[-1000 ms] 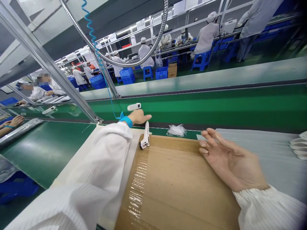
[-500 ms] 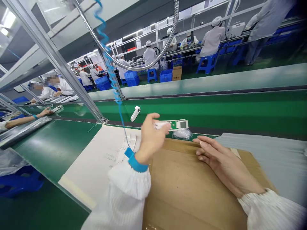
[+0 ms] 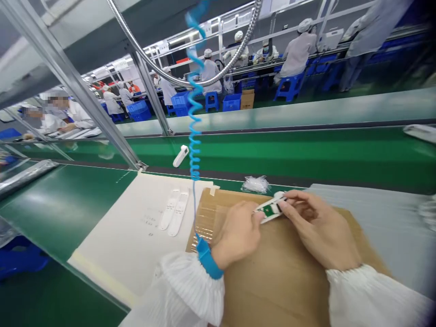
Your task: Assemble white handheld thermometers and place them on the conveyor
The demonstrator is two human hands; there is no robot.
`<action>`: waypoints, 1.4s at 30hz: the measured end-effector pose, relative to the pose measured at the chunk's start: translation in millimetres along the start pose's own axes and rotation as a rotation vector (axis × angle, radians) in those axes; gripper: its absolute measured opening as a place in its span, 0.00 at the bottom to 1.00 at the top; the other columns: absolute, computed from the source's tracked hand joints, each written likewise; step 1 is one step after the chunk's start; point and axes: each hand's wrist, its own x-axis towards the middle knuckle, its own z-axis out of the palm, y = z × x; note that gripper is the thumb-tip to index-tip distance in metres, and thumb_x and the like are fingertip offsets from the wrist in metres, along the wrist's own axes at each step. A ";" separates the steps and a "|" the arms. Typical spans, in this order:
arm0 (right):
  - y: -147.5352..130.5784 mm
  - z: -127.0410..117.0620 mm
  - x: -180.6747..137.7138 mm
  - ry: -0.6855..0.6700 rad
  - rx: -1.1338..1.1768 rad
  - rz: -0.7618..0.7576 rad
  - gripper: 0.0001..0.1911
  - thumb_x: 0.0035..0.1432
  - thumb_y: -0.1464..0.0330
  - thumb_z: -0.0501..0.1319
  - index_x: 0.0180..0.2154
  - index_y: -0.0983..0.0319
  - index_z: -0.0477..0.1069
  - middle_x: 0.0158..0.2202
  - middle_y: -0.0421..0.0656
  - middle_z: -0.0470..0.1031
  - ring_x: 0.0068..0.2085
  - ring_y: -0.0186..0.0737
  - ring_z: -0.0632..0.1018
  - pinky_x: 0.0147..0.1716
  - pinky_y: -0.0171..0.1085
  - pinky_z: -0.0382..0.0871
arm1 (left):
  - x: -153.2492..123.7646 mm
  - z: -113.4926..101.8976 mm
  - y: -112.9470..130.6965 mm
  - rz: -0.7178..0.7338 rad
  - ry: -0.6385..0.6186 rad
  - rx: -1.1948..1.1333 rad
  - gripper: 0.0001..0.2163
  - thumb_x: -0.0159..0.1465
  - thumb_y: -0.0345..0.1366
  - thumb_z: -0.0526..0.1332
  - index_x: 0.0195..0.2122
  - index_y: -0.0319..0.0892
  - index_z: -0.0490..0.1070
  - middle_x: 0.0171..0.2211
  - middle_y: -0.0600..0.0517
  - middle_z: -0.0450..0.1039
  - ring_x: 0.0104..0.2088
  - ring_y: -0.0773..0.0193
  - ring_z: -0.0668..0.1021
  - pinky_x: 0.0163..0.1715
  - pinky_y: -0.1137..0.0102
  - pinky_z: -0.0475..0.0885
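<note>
Both my left hand [image 3: 236, 236] and my right hand [image 3: 318, 227] pinch a white device casing with an exposed green circuit board [image 3: 270, 210], held low over a cardboard sheet [image 3: 272, 290]. A blue wrist strap [image 3: 207, 260] circles my left wrist, and its coiled blue cord [image 3: 195, 131] rises past the hand. Two long white casing pieces [image 3: 173, 212] lie side by side on a white paper sheet [image 3: 112, 227] to the left. My fingers hide part of the device.
A small white device [image 3: 180, 156] lies on the green conveyor belt [image 3: 272, 152] beyond a clear plastic bag [image 3: 255, 184]. A metal frame post [image 3: 81, 95] rises at left. Co-workers sit at further lines among blue crates.
My left hand has come down from above the belt's edge with the device, and my right hand has closed on it too. The casing pieces on the paper are now uncovered.
</note>
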 end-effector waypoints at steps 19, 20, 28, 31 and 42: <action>-5.3 -2.9 8.5 0.193 -0.515 -0.603 0.03 0.67 0.67 0.61 0.41 0.57 0.73 0.41 0.43 0.77 0.39 0.44 0.74 0.35 0.41 0.59 | 6.2 -7.2 -14.8 0.045 0.049 -0.214 0.14 0.69 0.34 0.53 0.51 0.47 0.76 0.44 0.49 0.79 0.44 0.56 0.78 0.46 0.66 0.68; -5.4 -3.7 8.6 0.210 -0.583 -0.607 0.03 0.67 0.67 0.61 0.38 0.57 0.73 0.40 0.42 0.77 0.38 0.44 0.73 0.35 0.42 0.57 | 5.4 -6.7 -14.0 0.054 0.038 -0.221 0.15 0.69 0.34 0.53 0.51 0.48 0.76 0.43 0.49 0.79 0.44 0.56 0.78 0.45 0.67 0.68; -5.7 5.5 -3.1 0.028 -0.282 -0.320 0.11 0.65 0.61 0.60 0.31 0.58 0.71 0.32 0.40 0.74 0.33 0.40 0.71 0.35 0.40 0.60 | 11.9 -10.3 -20.2 -0.117 0.043 -0.418 0.13 0.69 0.39 0.52 0.42 0.41 0.75 0.28 0.51 0.73 0.31 0.61 0.74 0.33 0.68 0.65; -10.6 9.7 -4.0 0.063 -0.051 0.001 0.14 0.61 0.54 0.63 0.34 0.58 0.73 0.33 0.40 0.75 0.32 0.39 0.72 0.35 0.40 0.63 | 12.2 -5.7 -22.3 -0.122 0.016 -0.524 0.11 0.69 0.39 0.54 0.43 0.41 0.74 0.30 0.51 0.75 0.33 0.61 0.76 0.35 0.68 0.66; -25.9 10.4 -6.6 0.155 0.464 0.442 0.31 0.36 0.44 0.75 0.33 0.62 0.77 0.23 0.36 0.66 0.29 0.35 0.63 0.32 0.37 0.57 | -8.4 9.3 6.6 0.057 0.101 -0.316 0.05 0.68 0.31 0.56 0.43 0.43 0.69 0.39 0.50 0.78 0.37 0.59 0.77 0.39 0.67 0.67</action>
